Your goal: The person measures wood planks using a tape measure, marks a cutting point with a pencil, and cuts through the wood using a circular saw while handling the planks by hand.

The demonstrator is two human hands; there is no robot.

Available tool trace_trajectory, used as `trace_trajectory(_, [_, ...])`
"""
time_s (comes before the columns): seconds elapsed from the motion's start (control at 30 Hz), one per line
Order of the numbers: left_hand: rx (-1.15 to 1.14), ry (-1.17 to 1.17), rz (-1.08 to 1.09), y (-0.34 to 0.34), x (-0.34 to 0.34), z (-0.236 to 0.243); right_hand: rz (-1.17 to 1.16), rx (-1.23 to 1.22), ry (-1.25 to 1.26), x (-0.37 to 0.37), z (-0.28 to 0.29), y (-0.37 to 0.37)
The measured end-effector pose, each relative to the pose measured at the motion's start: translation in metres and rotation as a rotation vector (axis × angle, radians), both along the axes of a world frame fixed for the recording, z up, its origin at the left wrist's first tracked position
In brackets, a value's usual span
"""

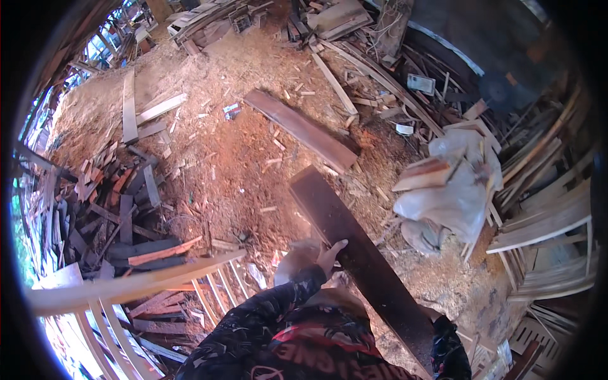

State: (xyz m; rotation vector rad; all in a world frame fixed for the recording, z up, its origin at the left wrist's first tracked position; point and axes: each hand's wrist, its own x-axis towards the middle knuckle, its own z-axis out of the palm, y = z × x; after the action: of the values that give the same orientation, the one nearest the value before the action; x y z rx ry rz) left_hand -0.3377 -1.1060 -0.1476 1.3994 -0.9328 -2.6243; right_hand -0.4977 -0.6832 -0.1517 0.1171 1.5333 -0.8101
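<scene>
Rightward of held plank (373,266), plastic sack (451,201)

2 hands (327,259), 2 wide dark planks (367,267), 1 whitish plastic sheet (459,199), 1 pale slatted frame (139,280), 1 small blue-white packet (232,111); loose offcuts (151,185) too many to count

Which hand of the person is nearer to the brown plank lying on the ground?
The left. The left hand holds the dark board by its left edge, below the lying plank in the picture; the right hand is farther down, at the board's right edge.
</scene>
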Motion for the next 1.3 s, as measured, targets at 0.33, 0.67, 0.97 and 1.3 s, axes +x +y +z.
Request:
trace_trajectory(0.33, [0.127,-0.059,0.169,-0.357,-0.170,-0.151,0.391,-0.059,0.151,-0.197,-0.159,-0.365])
trace_trajectory(0.67, [0.124,-0.085,0.299,-0.717,-0.270,-0.406,0.404,0.101,0.010,-0.358,-0.335,-0.789])
trace_trajectory(0.97, [0.029,-0.206,0.249,-0.868,-0.391,-0.495,0.482,-0.105,0.670,-0.466,-0.549,-0.874])
trace_trajectory(1.3, [-0.709,-0.329,-0.826,-0.782,-0.155,-0.542,0.042,0.490,0.882,-0.219,-0.419,-0.648])
